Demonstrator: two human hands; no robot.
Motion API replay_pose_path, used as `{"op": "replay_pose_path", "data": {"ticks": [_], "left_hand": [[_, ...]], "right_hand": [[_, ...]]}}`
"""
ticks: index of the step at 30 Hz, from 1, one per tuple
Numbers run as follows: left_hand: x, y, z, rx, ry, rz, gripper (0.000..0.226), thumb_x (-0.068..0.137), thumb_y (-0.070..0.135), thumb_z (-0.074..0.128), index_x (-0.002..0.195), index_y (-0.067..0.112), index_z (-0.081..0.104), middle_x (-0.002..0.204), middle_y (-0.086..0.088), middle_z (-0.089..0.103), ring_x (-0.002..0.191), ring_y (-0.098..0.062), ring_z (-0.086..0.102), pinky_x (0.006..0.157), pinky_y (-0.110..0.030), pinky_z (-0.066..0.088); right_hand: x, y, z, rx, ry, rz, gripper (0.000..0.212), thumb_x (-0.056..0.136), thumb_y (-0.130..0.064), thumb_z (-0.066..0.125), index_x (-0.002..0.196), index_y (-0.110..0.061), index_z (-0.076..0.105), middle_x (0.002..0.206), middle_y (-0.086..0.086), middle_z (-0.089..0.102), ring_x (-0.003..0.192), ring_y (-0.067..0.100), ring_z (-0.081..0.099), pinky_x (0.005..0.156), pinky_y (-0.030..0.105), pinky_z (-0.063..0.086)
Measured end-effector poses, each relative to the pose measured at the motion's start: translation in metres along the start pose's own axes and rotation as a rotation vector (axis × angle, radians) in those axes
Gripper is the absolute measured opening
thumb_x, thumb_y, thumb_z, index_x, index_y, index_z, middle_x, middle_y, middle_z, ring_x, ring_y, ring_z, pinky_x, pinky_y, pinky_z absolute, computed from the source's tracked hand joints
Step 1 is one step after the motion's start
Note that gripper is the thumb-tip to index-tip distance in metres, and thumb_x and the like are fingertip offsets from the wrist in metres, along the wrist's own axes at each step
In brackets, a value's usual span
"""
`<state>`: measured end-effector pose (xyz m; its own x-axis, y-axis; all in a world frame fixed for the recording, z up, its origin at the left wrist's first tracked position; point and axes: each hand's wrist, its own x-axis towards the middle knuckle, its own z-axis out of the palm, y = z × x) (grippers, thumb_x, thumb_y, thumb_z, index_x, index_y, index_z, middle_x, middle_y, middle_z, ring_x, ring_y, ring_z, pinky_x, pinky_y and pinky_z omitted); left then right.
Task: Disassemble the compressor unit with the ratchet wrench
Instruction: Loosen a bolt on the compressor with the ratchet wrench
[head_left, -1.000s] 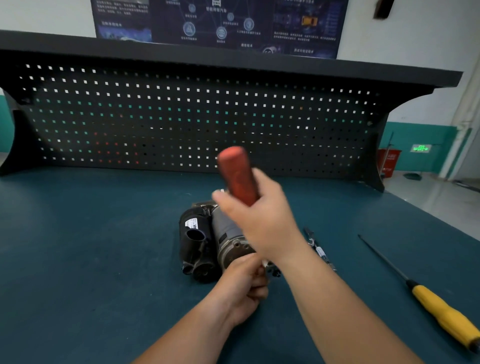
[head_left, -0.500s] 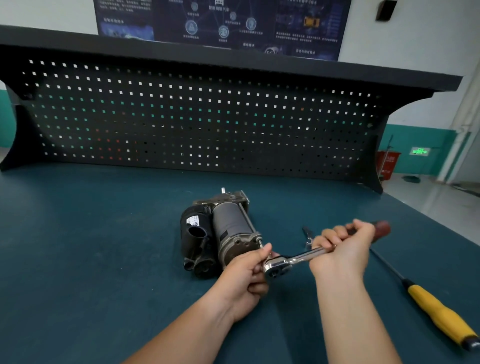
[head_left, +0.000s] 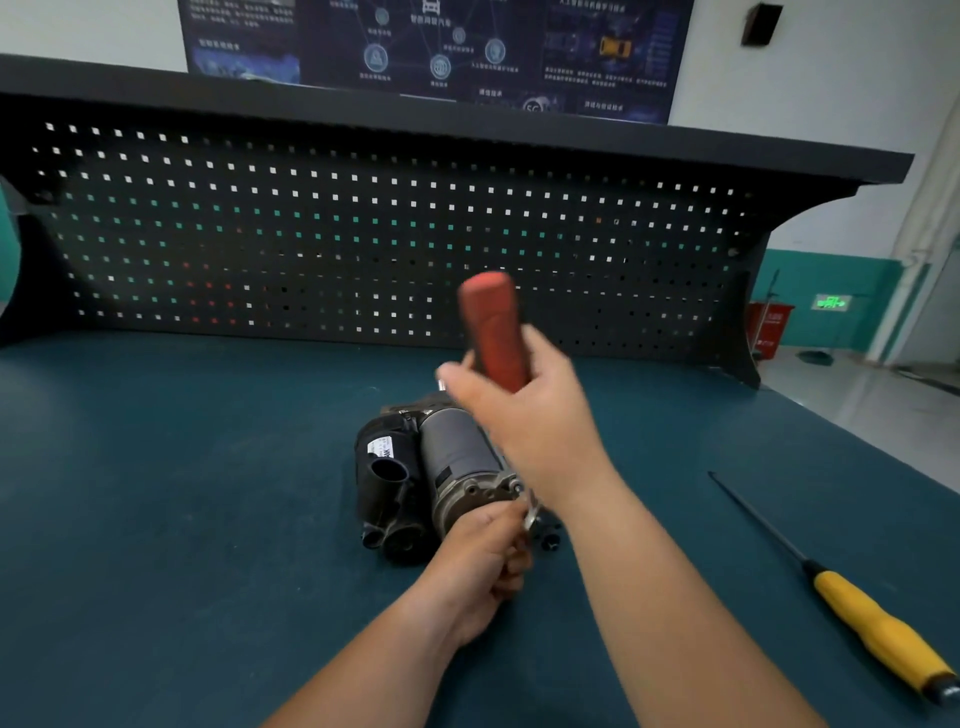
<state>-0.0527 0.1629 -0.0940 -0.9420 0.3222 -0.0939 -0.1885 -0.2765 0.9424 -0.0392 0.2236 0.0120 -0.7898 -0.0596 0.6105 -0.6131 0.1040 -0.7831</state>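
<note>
The compressor unit (head_left: 415, 473), a grey motor cylinder beside a black housing, lies on the green bench top (head_left: 156, 493). My right hand (head_left: 524, 410) grips the red handle of the ratchet wrench (head_left: 493, 327), which stands nearly upright and blurred over the unit. The wrench's metal shaft is hidden behind that hand and forearm. My left hand (head_left: 485, 566) holds the wrench head against the unit's near end, fingers curled around it; a sliver of bright metal shows at its fingertips.
A long screwdriver with a yellow handle (head_left: 878, 634) lies on the bench at the right. A small dark loose part (head_left: 549, 543) sits by the unit's near end. A black pegboard back panel (head_left: 363, 244) rises behind the bench, under a shelf.
The wrench handle swung from lying out to the right up to nearly vertical over the unit, as it stood a second ago. My left hand stayed at the wrench head.
</note>
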Motion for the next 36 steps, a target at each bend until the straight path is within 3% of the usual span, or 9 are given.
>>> {"op": "replay_pose_path", "data": {"ticks": [3, 6, 10, 16, 20, 25, 29, 32, 36], "left_hand": [[-0.002, -0.001, -0.002, -0.004, 0.013, -0.005, 0.036, 0.092, 0.003, 0.036, 0.061, 0.019, 0.046, 0.052, 0.003, 0.038, 0.044, -0.006, 0.031, 0.048, -0.023, 0.018], [-0.004, 0.001, -0.002, -0.01, 0.032, 0.019, 0.032, 0.09, 0.004, 0.041, 0.062, 0.017, 0.049, 0.052, 0.002, 0.038, 0.048, -0.008, 0.03, 0.05, -0.025, 0.02], [-0.001, 0.001, 0.003, -0.084, 0.019, -0.004, 0.042, 0.09, 0.008, 0.051, 0.053, 0.021, 0.039, 0.045, 0.006, 0.029, 0.034, -0.003, 0.019, 0.036, -0.014, 0.015], [0.001, 0.001, 0.002, -0.197, -0.039, -0.015, 0.03, 0.068, 0.034, 0.067, 0.056, 0.018, 0.044, 0.042, 0.008, 0.033, 0.031, -0.001, 0.022, 0.034, -0.013, 0.016], [0.001, -0.001, 0.003, -0.189, -0.038, 0.0, 0.028, 0.072, 0.036, 0.065, 0.064, 0.015, 0.047, 0.047, 0.006, 0.035, 0.033, -0.001, 0.028, 0.034, -0.013, 0.019], [0.001, -0.003, 0.003, -0.198, -0.055, 0.026, 0.036, 0.08, 0.036, 0.061, 0.047, 0.02, 0.056, 0.049, 0.008, 0.041, 0.037, -0.001, 0.033, 0.036, -0.012, 0.02], [0.001, -0.003, 0.004, -0.176, -0.119, 0.035, 0.038, 0.076, 0.035, 0.061, 0.041, 0.021, 0.057, 0.046, 0.01, 0.04, 0.037, 0.0, 0.032, 0.037, -0.011, 0.025], [-0.001, -0.002, 0.004, -0.166, -0.147, 0.013, 0.032, 0.073, 0.034, 0.063, 0.044, 0.019, 0.06, 0.046, 0.01, 0.04, 0.036, 0.0, 0.031, 0.036, -0.01, 0.025], [0.0, -0.003, 0.003, -0.089, -0.114, -0.014, 0.047, 0.093, 0.015, 0.051, 0.047, 0.02, 0.053, 0.045, 0.01, 0.038, 0.036, 0.0, 0.028, 0.036, -0.012, 0.023]], "right_hand": [[-0.016, 0.007, 0.019, -0.158, -0.203, -0.082, 0.02, 0.076, -0.026, 0.07, 0.073, -0.018, 0.052, 0.059, -0.014, 0.048, 0.056, 0.0, 0.043, 0.056, 0.016, 0.036], [-0.022, 0.011, 0.021, -0.137, -0.214, -0.12, 0.02, 0.077, -0.025, 0.07, 0.067, -0.021, 0.053, 0.058, -0.015, 0.043, 0.056, -0.001, 0.04, 0.054, 0.017, 0.033], [-0.014, 0.005, 0.0, 0.229, 0.108, 0.04, 0.009, 0.073, -0.024, 0.067, 0.066, -0.027, 0.06, 0.049, -0.012, 0.048, 0.043, 0.0, 0.04, 0.041, 0.014, 0.034], [-0.027, 0.031, -0.052, 0.879, 0.891, 0.287, 0.026, 0.089, -0.021, 0.051, 0.068, -0.022, 0.035, 0.044, -0.011, 0.029, 0.035, 0.003, 0.027, 0.032, 0.015, 0.019], [-0.037, 0.054, -0.064, 1.086, 1.05, 0.485, 0.027, 0.09, -0.025, 0.049, 0.068, -0.022, 0.032, 0.044, -0.012, 0.029, 0.032, 0.004, 0.028, 0.032, 0.014, 0.02], [-0.015, 0.044, -0.047, 0.716, 0.844, 0.246, 0.019, 0.095, -0.021, 0.05, 0.079, -0.021, 0.039, 0.046, -0.01, 0.037, 0.036, 0.003, 0.033, 0.034, 0.015, 0.024], [-0.012, 0.042, -0.037, 0.421, 0.341, 0.127, 0.019, 0.097, -0.01, 0.045, 0.078, -0.013, 0.045, 0.04, -0.007, 0.035, 0.033, 0.005, 0.03, 0.035, 0.016, 0.026], [-0.011, 0.033, -0.041, 0.278, 0.003, 0.073, 0.021, 0.09, -0.019, 0.056, 0.073, -0.01, 0.046, 0.04, -0.008, 0.037, 0.034, 0.005, 0.033, 0.037, 0.018, 0.03], [-0.026, 0.038, -0.027, 0.0, -0.034, -0.099, 0.041, 0.076, -0.036, 0.063, 0.063, -0.001, 0.045, 0.05, -0.003, 0.04, 0.046, 0.007, 0.039, 0.045, 0.024, 0.03]]}}
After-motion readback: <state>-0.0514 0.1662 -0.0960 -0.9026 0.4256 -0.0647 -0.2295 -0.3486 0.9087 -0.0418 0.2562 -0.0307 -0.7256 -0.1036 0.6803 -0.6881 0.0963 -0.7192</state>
